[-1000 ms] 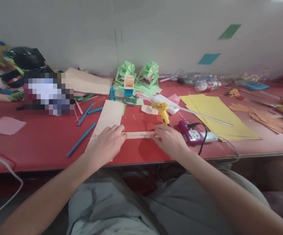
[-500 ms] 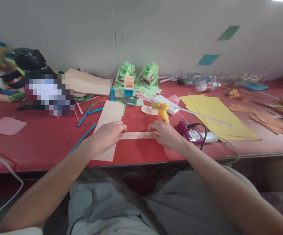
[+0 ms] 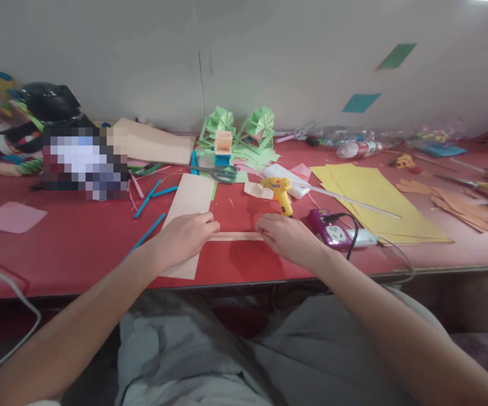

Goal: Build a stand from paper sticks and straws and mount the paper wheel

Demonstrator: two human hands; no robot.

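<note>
A narrow paper strip [image 3: 236, 236] lies flat on the red table [image 3: 79, 242] near its front edge, already folded or rolled into a slim band, so the shaping looks well along; judging by how both hands press it, the crease or seam is not yet finished. The left hand [image 3: 183, 238] rests palm down on the strip's left end, fingers curled loosely over it and over the tan sheet [image 3: 189, 206] beneath. The right hand [image 3: 288, 239] pins the right end, fingers bent low and almost closed on the strip. The strip runs left to right between the 2 hands, touching both. A glue gun [image 3: 280, 192] stands just beyond, unused.
</note>
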